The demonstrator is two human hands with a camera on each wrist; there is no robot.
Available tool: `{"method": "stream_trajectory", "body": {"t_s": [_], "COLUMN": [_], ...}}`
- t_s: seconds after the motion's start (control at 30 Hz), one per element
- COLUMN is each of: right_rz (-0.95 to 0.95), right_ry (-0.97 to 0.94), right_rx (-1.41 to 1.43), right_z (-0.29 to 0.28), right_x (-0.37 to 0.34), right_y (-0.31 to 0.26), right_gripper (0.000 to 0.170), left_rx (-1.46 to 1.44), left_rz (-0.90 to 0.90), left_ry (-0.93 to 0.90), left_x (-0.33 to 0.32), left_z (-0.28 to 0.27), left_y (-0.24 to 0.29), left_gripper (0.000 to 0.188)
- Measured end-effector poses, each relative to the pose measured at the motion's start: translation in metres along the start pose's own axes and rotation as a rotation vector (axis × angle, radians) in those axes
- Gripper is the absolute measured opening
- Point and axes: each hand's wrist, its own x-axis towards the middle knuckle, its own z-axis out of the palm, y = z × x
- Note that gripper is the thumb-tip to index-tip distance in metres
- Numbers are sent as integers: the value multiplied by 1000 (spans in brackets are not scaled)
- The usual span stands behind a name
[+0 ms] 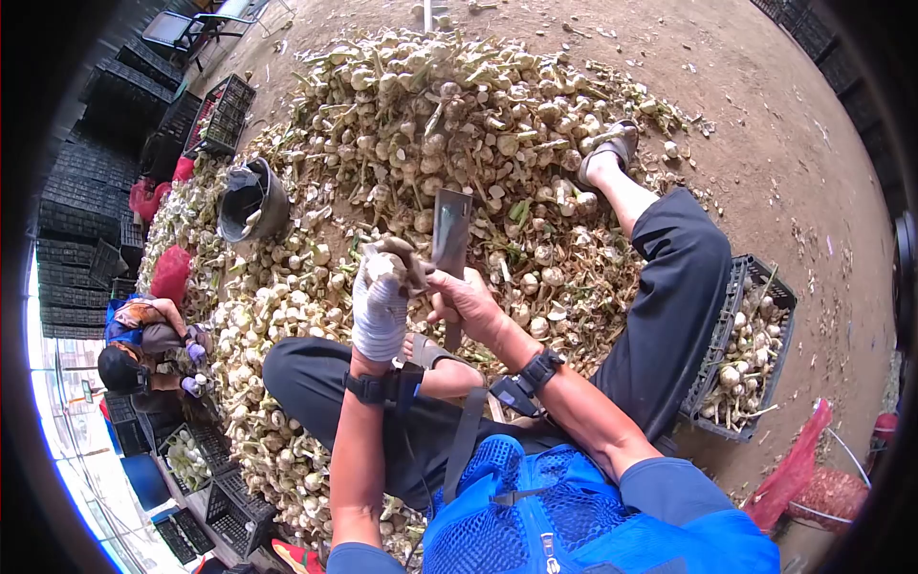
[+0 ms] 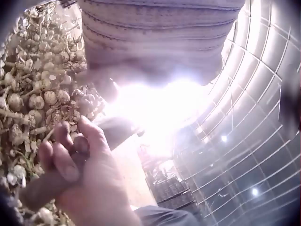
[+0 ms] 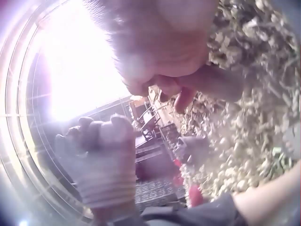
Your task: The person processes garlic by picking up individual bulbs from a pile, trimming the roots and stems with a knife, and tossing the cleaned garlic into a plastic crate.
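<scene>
My left hand (image 1: 381,304), in a pale ribbed glove with dirty fingertips, holds a whitish garlic bulb (image 1: 385,268) in front of my lap. My bare right hand (image 1: 469,301) is just to its right, with the fingers wrapped round a broad-bladed knife (image 1: 451,228). The flat blade points away from me over the garlic heap (image 1: 402,124), and a narrow end shows below the fist. In the left wrist view the right hand (image 2: 91,174) grips the dark tool; glare washes out part of the glove. The right wrist view shows the glove (image 3: 101,160) with curled fingers.
A black bucket (image 1: 253,201) stands in the garlic at left. Beside my right leg is a crate (image 1: 741,354) of garlic bulbs. Another person (image 1: 148,335) works at far left, near stacked black crates (image 1: 81,220). Red mesh bags (image 1: 794,469) lie at lower right.
</scene>
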Motion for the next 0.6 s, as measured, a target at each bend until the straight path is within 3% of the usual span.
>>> {"method": "stream_trajectory", "body": {"t_s": [0.07, 0.13, 0.2, 0.3, 0.37, 0.47, 0.53, 0.57, 0.6], "right_rz": [38, 6, -55, -188, -223, -282, -306, -305, -483], "right_ry": [-167, -151, -95, 16, 19, 7, 30, 24, 31], "right_rx": [288, 269, 160, 35, -40, -200, -356, -359, -512], "right_z": [12, 12, 5, 13, 14, 16, 23, 22, 18], "right_x": [-6, -5, -1, -8, -7, -10, -18, -15, -10], "right_y": [-4, -10, -19, -40, -45, -50, -57, -53, -46], "right_gripper": [18, 17, 13, 13, 13, 13, 10, 10, 8], "left_rx": [-100, -139, 59, 1013, 1208, 1232, 740, 739, 625], "left_rz": [78, 86, 56, 278, 294, 227, 15, 17, -155], "left_ry": [15, 64, 130, 64, -1, 6, 203, 209, 214], "left_x": [0, -3, -4, -6, -12, -17, -19, -20, -20], "left_z": [19, 26, 20, -5, -13, -24, -26, -30, -20], "left_y": [13, 25, 34, 26, 14, 0, -4, -2, 13], "left_gripper": [48, 44, 38, 37, 34, 27, 18, 18, 15]}}
